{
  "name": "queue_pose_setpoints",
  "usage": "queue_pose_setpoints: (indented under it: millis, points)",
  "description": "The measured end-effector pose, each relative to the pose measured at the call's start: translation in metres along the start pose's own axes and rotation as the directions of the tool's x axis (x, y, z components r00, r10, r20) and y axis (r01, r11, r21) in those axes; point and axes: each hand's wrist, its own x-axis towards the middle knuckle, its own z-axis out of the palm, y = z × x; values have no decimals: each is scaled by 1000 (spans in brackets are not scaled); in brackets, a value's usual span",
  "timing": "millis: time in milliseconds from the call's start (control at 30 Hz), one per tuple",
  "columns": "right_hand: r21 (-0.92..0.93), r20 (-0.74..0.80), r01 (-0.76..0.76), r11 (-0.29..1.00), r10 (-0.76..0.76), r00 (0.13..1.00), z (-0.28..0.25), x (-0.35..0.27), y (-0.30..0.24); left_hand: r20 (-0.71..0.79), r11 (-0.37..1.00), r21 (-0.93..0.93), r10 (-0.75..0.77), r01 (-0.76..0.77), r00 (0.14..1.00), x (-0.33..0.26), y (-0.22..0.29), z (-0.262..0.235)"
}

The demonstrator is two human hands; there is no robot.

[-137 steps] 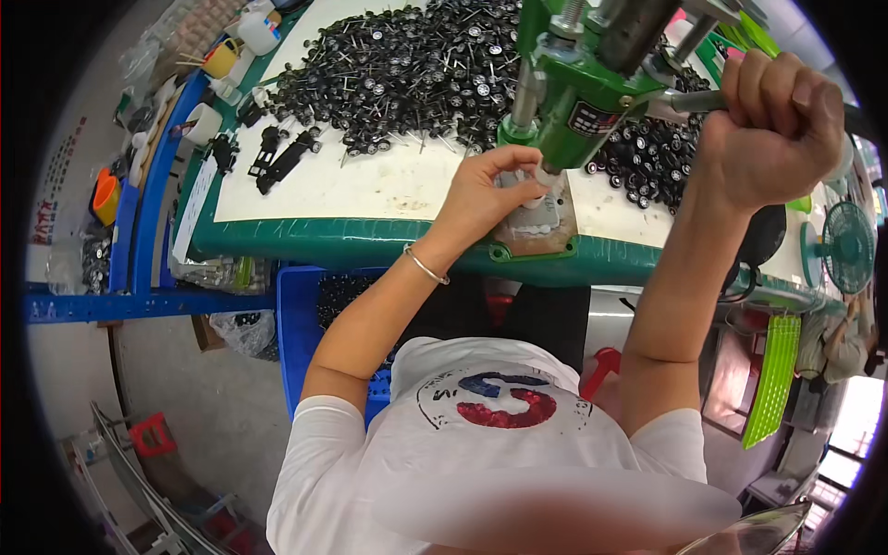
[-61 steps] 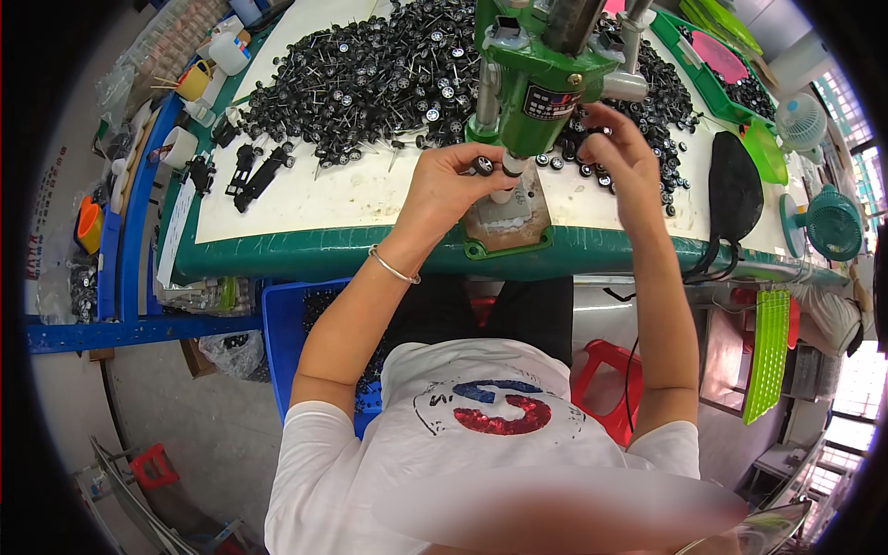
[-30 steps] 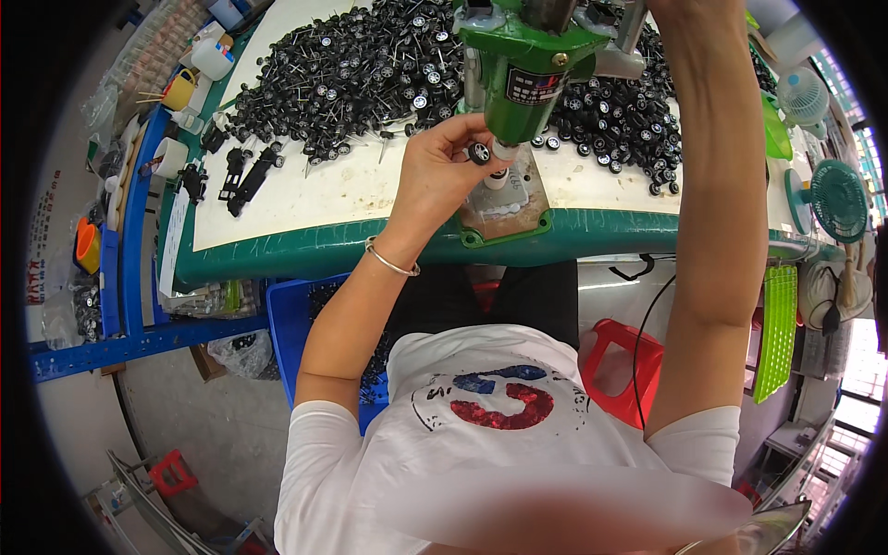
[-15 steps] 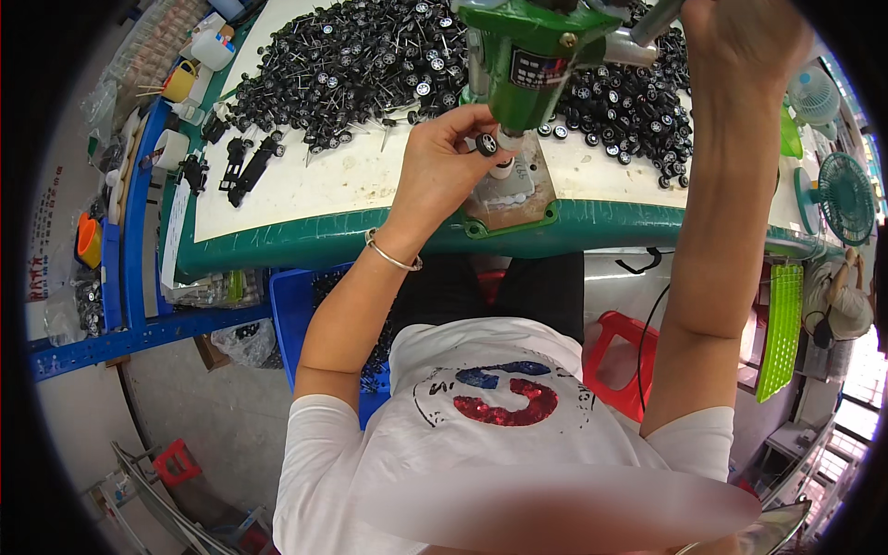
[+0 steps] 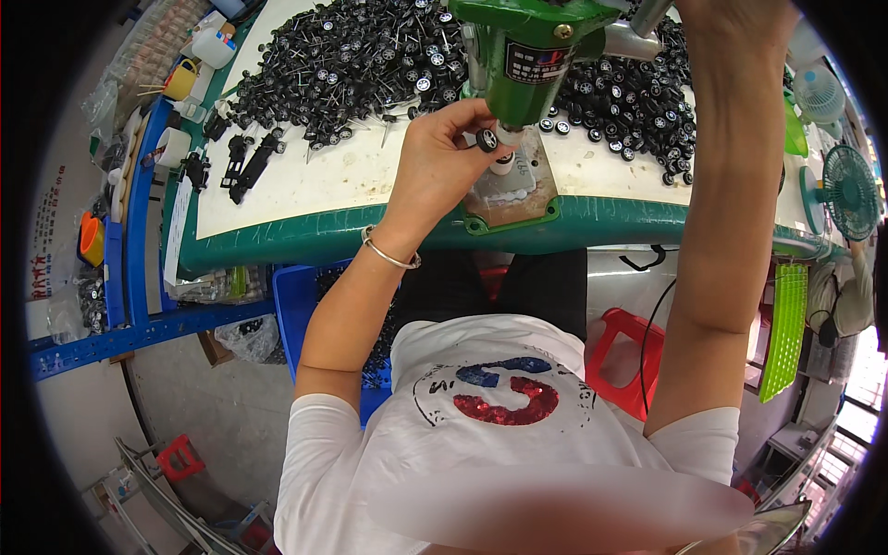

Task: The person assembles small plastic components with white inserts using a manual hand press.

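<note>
My left hand [image 5: 447, 159] is closed in a pinch on a small black toy wheel [image 5: 487, 140] with a silver hub. It holds the wheel just under the head of a green hand press [image 5: 520, 88], beside the ram's pale tip. Below the tip stands a small white holder [image 5: 502, 165] on the press's metal base plate [image 5: 511, 211]. My right hand [image 5: 740, 23] is raised at the top edge, close to the press's metal lever [image 5: 650, 18]. Its fingers are cut off by the frame, so its grip on the lever cannot be seen.
Behind the press, a heap of wheels on axles [image 5: 361, 69] lies left and loose wheels [image 5: 638, 116] lie right. Black toy chassis [image 5: 252, 166] rest at the table's left. A blue bin [image 5: 294, 310] and a red stool [image 5: 622, 356] stand below the green table edge [image 5: 342, 236].
My right hand has shifted slightly up and left, further out of the frame, and the lever stands a little steeper. My left hand keeps the wheel at nearly the same place.
</note>
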Motion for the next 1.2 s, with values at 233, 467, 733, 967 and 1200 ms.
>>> queue_pose_setpoints:
  millis: [233, 467, 733, 967, 1200]
  points:
    - [102, 63, -12, 995, 6, 998, 91, -46, -80, 8, 1000, -24, -21, 21, 1000, 1, -2, 2]
    - [-63, -274, 104, 993, -118, 955, 197, -69, -101, 11, 984, -171, -52, 53, 999, -7, -10, 3]
    - [-7, -231, -20, 1000, 17, 973, 196, -56, -96, 33, 978, -205, -37, 43, 999, -8, -21, 2]
    - [-20, -116, -492, 871, 486, 866, 190, -12, -49, 88, 765, -572, -303, 297, 949, -5, -23, -6]
    - [150, -302, -522, 840, 542, 785, 180, -45, -36, -217, 843, -473, -394, 257, 893, 5, -80, -89]
